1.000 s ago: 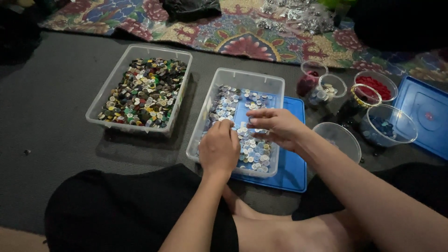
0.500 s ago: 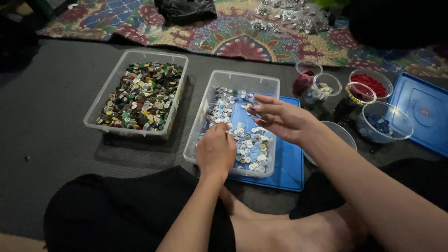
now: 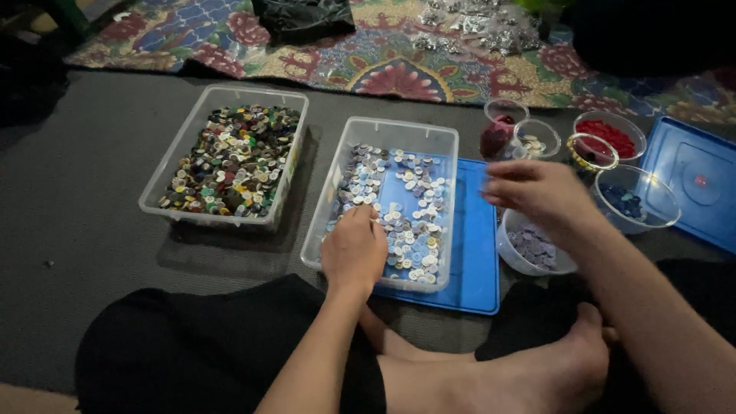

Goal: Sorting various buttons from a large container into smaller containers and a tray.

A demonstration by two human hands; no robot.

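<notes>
On a grey mat (image 3: 92, 230), the left hand (image 3: 354, 249) rests curled among buttons in the middle tub (image 3: 399, 134); right of the tub, the right hand (image 3: 537, 192) hovers, fingers pinched, over a small bowl (image 3: 533, 249); whether it holds anything, I cannot tell.

Counted two clear rectangular tubs (image 3: 222, 165) (image 3: 383, 201), two blue lids (image 3: 468, 268) (image 3: 694, 180), six small round containers (image 3: 636, 201), two hands (image 3: 354, 249) (image 3: 540, 192); buttons too many to count.

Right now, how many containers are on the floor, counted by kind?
Rectangular clear bins: 2
Round clear cups: 6
Blue lids: 2
Total: 10
</notes>
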